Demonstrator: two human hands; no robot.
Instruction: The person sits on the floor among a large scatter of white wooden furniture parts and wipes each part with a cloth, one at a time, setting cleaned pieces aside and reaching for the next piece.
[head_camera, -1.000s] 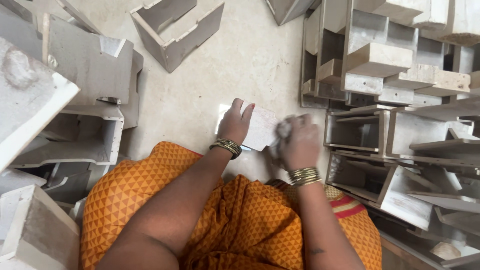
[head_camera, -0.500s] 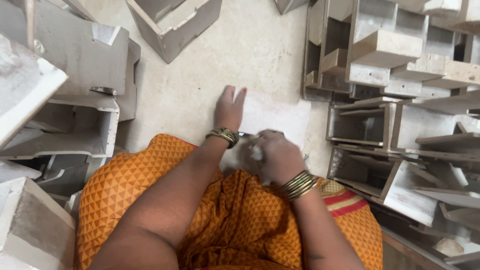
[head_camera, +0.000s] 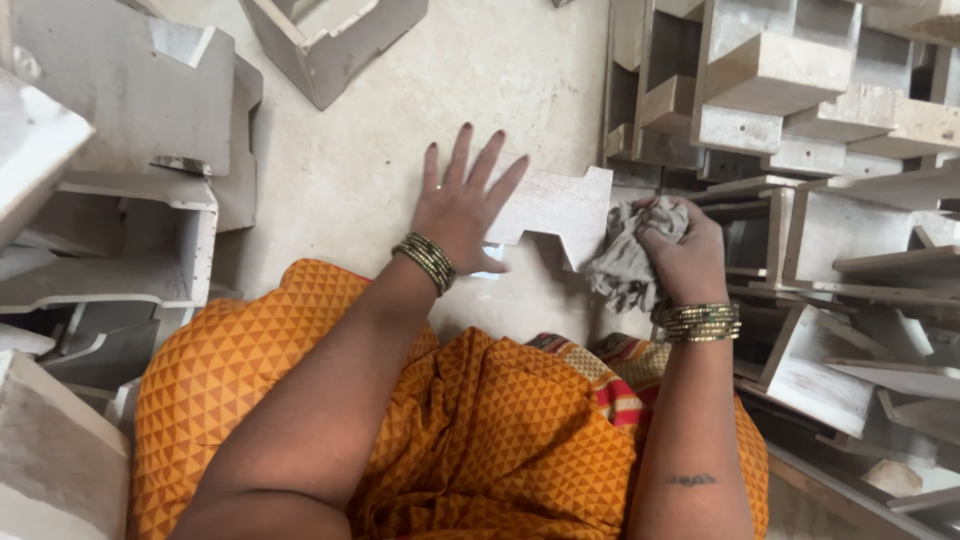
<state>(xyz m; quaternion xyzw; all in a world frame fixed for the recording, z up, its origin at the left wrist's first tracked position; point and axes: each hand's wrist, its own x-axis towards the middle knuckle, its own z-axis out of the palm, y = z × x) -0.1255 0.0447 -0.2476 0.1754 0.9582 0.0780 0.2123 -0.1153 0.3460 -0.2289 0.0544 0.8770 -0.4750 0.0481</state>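
While my left hand (head_camera: 462, 212) lies spread flat on the notched white slab (head_camera: 555, 208) on the floor (head_camera: 340, 170), my right hand (head_camera: 682, 250) clenches a soft grey rag (head_camera: 622, 262). It looks stiff, heavy and chippable, so I'd grip its long edges.

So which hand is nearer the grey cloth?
Right. The right hand grips the grey cloth; the left hand lies flat on the notched white piece, apart from it.

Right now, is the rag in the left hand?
No, the right hand grips the grey rag; the left hand lies flat on the white slab.
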